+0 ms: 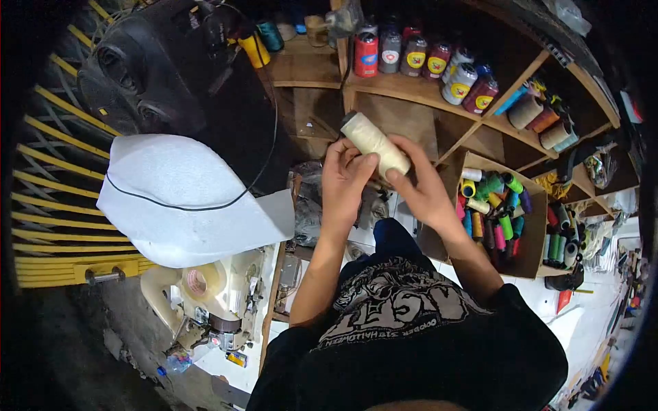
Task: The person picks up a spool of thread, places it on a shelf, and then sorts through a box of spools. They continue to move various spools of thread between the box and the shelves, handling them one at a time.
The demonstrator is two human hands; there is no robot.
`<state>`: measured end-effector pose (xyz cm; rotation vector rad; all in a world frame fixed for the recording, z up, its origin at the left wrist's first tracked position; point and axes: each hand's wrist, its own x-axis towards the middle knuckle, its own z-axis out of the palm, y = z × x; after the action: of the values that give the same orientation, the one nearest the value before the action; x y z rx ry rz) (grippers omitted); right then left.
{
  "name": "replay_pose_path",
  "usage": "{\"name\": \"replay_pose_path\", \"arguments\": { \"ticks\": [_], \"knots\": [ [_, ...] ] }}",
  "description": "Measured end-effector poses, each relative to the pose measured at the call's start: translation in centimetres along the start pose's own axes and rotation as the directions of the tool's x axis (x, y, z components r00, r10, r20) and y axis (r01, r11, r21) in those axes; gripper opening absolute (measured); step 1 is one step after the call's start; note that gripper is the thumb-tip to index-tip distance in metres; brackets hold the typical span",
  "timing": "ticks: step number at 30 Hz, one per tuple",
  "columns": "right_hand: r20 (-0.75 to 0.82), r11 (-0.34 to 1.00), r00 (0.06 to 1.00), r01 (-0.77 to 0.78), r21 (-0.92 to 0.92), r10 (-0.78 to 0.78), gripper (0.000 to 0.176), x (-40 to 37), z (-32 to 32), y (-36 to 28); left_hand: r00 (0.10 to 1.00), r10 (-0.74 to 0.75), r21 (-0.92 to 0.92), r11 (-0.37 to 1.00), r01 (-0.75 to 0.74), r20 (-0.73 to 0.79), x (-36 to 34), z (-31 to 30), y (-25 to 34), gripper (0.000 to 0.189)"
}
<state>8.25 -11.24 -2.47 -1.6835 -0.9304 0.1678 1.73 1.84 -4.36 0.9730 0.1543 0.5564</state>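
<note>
A cream-coloured thread spool point(373, 140) lies tilted between my two hands in front of the wooden shelves. My left hand point(347, 175) is closed on its left side, thumb laid across the thread. On the lower right end, my right hand point(421, 181) grips with thumb and fingers. The spool's dark end points up and to the left. Part of its underside is hidden behind my fingers.
Wooden shelves point(404, 85) hold several thread spools. A cardboard box point(531, 264) of colourful spools stands at right. To the left are a white sheet point(171, 198) with a black cable over it, a sewing machine point(229, 291), a tape roll point(197, 281) and a yellow folding gate point(75, 233).
</note>
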Motion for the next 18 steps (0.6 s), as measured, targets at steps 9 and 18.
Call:
{"name": "replay_pose_path", "arguments": {
  "ticks": [9,18],
  "knots": [
    [0.132,0.975,0.980,-0.122,-0.185,0.148,0.055,1.4,-2.0,2.8,0.957,0.168,0.184,0.975,-0.125,-0.237,6.3,-3.3,0.7,0.039],
    [-0.094,0.764,0.891,-0.431,-0.480,0.444,0.046,-4.3,-15.0,12.1,0.670,0.707,0.791,0.535,-0.298,-0.225,26.2,-7.1,0.7,0.043]
  ]
}}
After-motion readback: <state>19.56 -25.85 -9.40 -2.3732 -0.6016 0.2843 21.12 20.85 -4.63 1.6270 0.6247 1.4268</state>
